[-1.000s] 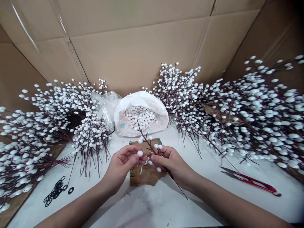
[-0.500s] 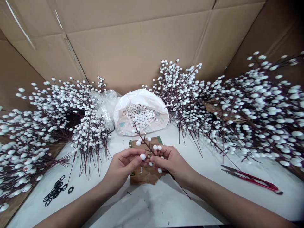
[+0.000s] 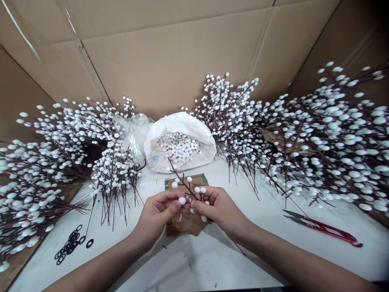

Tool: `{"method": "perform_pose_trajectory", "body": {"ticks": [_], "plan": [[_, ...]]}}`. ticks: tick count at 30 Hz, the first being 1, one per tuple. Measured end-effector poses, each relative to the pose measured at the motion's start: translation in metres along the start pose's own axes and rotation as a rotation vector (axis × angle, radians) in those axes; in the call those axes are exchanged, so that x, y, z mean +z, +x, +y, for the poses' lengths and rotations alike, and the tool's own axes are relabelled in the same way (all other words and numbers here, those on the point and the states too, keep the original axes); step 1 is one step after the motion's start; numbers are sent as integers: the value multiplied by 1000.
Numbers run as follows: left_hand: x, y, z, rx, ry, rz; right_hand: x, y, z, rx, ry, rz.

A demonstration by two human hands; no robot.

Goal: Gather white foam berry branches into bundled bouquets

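Note:
An artificial berry stem (image 3: pixel 187 187), dark brown with white berries, slants across the middle of the table. My right hand (image 3: pixel 219 207) pinches it between thumb and fingers, its thin tail running out below toward the lower right. Close against it, my left hand (image 3: pixel 162 209) pinches a white berry (image 3: pixel 182 200) at the stem's side. Whether that berry is fixed to the stem is hidden by the fingers. Beneath both hands lies a flat piece of brown cardboard (image 3: pixel 185 225). Behind them a white bag (image 3: pixel 182 121) lies with its mouth toward me, holding many loose white berries.
Bundles of white berry stems stand at the left (image 3: pixel 114 170) and right (image 3: pixel 306 134). Red-handled snips (image 3: pixel 331 230) lie at the right, black rings (image 3: pixel 70 243) at the left. Clear plastic (image 3: pixel 133 134) sits beside the bag. A cardboard wall (image 3: pixel 176 61) closes the back.
Both hands keep nearly the same place and grip. The upper end of the berry stem has tipped slightly to the left. The whole view has shifted a little.

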State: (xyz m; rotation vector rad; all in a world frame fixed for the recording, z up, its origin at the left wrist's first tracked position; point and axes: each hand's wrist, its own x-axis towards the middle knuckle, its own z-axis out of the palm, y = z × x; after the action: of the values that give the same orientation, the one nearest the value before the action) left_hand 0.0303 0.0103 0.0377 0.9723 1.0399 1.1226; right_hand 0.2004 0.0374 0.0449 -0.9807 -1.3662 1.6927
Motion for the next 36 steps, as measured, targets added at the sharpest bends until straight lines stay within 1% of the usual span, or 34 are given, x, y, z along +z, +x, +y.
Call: {"method": "perform_pose_trajectory", "body": {"ticks": [6, 10, 13, 16, 17, 18, 20, 24, 29, 32, 34, 36], "plan": [[2, -1, 0, 6, -47, -8, 0, -1, -3, -6, -24, 4], [-3, 1, 2, 53, -3, 3, -4, 0, -4, 14, -43, 32], [-12, 6, 5, 160, 185, 38, -10, 4, -3, 22, -152, 25], [-23, 11, 7, 322, 490, 76, -15, 9, -1, -38, -328, 53], [-25, 13, 7, 350, 578, 82, -16, 10, 0, -51, -376, 68], [-28, 14, 7, 356, 645, 83, -17, 11, 0, -51, -413, 76], [-32, 17, 4, 324, 709, 82, -18, 13, 1, -17, -458, 64], [-38, 20, -1, 253, 695, 86, -17, 17, 3, 54, -487, 12], [-41, 21, -5, 245, 721, 97, -16, 19, 4, 68, -433, -11], [-37, 18, -3, 262, 752, 73, -17, 19, 1, 37, -404, 5], [-33, 16, -1, 323, 815, 26, -18, 18, 0, 13, -395, 4], [-29, 15, 0, 410, 891, -44, -19, 17, -1, 1, -383, -6]]}}
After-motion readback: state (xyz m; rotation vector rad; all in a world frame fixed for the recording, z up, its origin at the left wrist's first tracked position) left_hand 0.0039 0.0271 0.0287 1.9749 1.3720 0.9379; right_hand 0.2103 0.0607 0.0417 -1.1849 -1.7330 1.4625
